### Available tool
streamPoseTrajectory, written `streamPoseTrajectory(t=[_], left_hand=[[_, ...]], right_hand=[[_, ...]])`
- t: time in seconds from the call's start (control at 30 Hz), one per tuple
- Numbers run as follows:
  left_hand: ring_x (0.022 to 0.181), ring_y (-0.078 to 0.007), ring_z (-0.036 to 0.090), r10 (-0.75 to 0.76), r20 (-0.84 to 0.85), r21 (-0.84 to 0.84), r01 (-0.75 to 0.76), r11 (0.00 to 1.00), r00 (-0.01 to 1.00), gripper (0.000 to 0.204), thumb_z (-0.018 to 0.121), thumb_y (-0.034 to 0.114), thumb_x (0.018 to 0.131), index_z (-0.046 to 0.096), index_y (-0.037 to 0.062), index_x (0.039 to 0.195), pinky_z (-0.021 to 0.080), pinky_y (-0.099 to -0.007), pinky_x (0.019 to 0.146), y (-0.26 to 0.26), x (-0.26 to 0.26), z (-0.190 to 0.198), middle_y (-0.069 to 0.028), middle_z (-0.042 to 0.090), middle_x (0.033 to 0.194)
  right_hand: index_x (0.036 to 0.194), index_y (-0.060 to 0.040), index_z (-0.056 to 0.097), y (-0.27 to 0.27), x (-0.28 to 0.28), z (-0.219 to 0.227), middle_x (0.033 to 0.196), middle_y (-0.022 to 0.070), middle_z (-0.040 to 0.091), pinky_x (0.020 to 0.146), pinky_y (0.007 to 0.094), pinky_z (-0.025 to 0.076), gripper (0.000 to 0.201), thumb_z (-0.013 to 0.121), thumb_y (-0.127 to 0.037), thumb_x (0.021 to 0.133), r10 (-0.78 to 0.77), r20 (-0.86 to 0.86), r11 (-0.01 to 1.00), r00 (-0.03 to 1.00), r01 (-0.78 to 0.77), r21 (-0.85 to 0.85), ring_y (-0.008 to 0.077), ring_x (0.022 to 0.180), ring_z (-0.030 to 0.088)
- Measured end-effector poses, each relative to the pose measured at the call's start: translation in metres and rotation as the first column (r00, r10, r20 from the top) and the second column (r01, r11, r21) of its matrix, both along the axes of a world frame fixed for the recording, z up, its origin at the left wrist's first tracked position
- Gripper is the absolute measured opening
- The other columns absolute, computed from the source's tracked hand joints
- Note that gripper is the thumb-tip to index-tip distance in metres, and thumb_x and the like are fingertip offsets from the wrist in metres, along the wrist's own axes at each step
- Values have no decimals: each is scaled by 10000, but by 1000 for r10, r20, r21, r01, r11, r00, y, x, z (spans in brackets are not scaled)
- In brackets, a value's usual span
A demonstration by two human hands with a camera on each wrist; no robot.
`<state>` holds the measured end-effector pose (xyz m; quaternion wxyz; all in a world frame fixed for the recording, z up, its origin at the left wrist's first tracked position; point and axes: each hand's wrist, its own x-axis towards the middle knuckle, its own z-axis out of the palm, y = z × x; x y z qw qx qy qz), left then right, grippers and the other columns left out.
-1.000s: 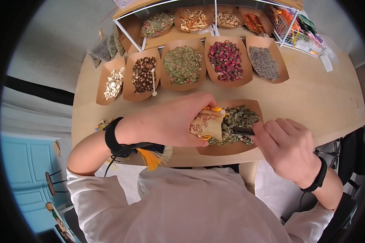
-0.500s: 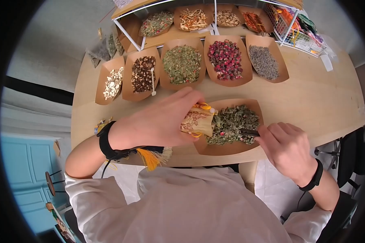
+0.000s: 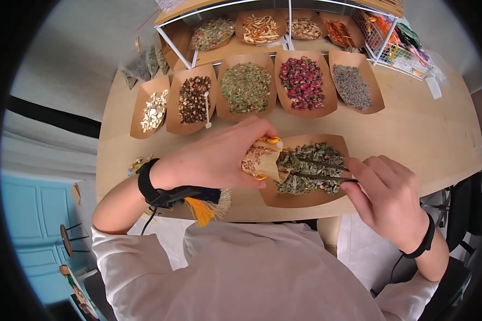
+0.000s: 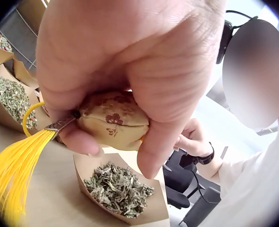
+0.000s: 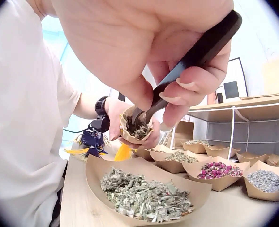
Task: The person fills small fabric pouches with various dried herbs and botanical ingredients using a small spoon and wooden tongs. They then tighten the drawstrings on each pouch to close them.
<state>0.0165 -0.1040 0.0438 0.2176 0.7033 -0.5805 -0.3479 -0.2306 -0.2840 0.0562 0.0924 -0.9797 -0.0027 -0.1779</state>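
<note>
A yellow sachet pouch [image 3: 258,160] with a reddish flower print is gripped between the thumb and fingers of my left hand [image 3: 211,160]. Its open mouth faces right, and in the right wrist view dark dried herb shows inside the mouth. From the pouch hangs a yellow tassel [image 4: 19,172]. My right hand [image 3: 388,198] pinches black tweezers [image 5: 196,52], whose two arms stand apart in the head view, with the tips right at the pouch mouth. Below both hands lies a brown paper tray [image 3: 300,201] of dried green leaves [image 5: 149,196].
Behind stands a row of paper trays with white slices [image 3: 153,111], brown bits [image 3: 193,99], green herb [image 3: 245,88], rosebuds [image 3: 302,83] and lavender [image 3: 352,85]. A small white spoon [image 3: 207,109] lies on the brown bits. More trays sit under a shelf [image 3: 225,48] beside a wire basket [image 3: 399,51].
The pouch has shifted a little left over the tray. The tweezers went from over the leaves to the pouch mouth, and their arms, close together before, are now spread.
</note>
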Motion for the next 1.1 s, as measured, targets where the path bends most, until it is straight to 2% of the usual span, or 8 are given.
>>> streamPoseTrajectory(t=[0.1,0.27,0.47,0.53,0.57,0.67,0.87,1.1], left_hand=[[1168,-241,563,-10,-63,33,12,999,998,671,856,127,742,496,51,1304,468,-342,1003,-3,-1,2,-101,540,1231],[1163,-212,554,-60,-138,-64,52,997,989,712,883,119,710,502,53,1307,460,-331,1013,-2,0,-4,-81,541,1221],[1147,-201,549,-106,-195,-126,82,989,975,651,858,73,711,532,58,1274,444,-312,1011,-2,2,-9,-67,540,1210],[1144,-196,547,-108,-215,-137,80,987,971,643,850,61,711,534,59,1271,440,-307,1012,-1,3,-10,-63,538,1206],[1140,-190,546,-111,-233,-150,77,986,966,635,843,49,711,537,59,1267,436,-303,1014,0,3,-10,-58,537,1201],[1143,-178,543,-102,-253,-132,70,989,962,661,844,38,699,528,59,1279,432,-299,1018,-1,3,-10,-53,534,1208],[1175,-183,544,-89,-266,-93,66,993,960,738,818,12,671,499,55,1335,430,-307,1041,-4,-2,-5,-62,547,1247],[1266,-200,535,-50,-274,-6,50,999,961,803,791,-5,661,471,55,1395,425,-324,1077,-3,-2,0,-89,556,1332]], right_hand=[[1010,-6,649,8,10,1,773,74,572,579,367,505,293,786,-128,782,13,24,1000,1000,-14,11,246,658,604],[997,-7,629,17,30,0,774,80,546,559,379,482,262,776,-87,796,17,49,998,999,-19,53,267,667,583],[940,-52,605,25,38,-1,795,57,534,552,362,492,251,781,-105,768,91,37,996,995,-90,-31,244,678,578],[852,-72,567,21,35,4,765,23,518,552,296,484,166,656,-136,726,93,24,991,995,-90,-99,178,681,570],[852,-72,567,21,33,6,765,23,518,552,296,484,166,656,-136,726,94,24,991,995,-91,-99,178,681,570],[941,-46,612,22,29,11,802,50,531,559,350,500,243,770,-116,770,34,-18,997,999,-35,-65,227,701,587],[945,-41,601,30,36,13,832,56,532,583,353,514,226,707,-95,752,-12,45,992,999,18,-124,224,750,599],[919,-43,604,29,44,15,831,43,534,606,326,529,202,652,-109,734,50,-66,970,997,-64,-234,207,770,607]])
